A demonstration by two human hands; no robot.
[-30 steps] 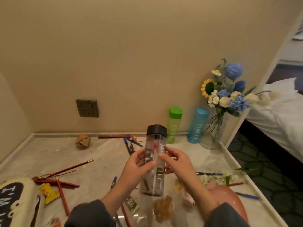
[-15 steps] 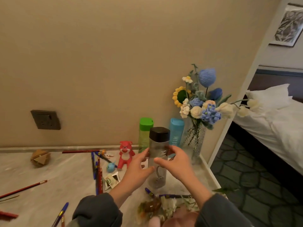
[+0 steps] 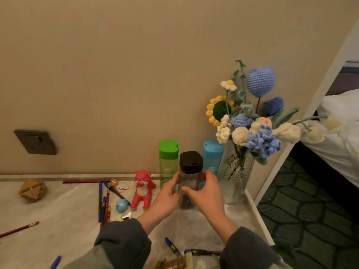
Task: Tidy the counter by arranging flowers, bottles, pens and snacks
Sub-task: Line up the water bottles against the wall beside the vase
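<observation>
Hands, left [image 3: 167,197] and right [image 3: 206,193], grip the upright black-capped bottle [image 3: 189,183] between curled fingers

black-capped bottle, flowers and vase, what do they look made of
Black-capped bottle: likely clear smoky plastic, see-through body, matte cap. Flowers: crocheted yarn, stitch rows visible, soft matte. Vase: probably glass, clear pebbled wall with stems showing through.
</observation>
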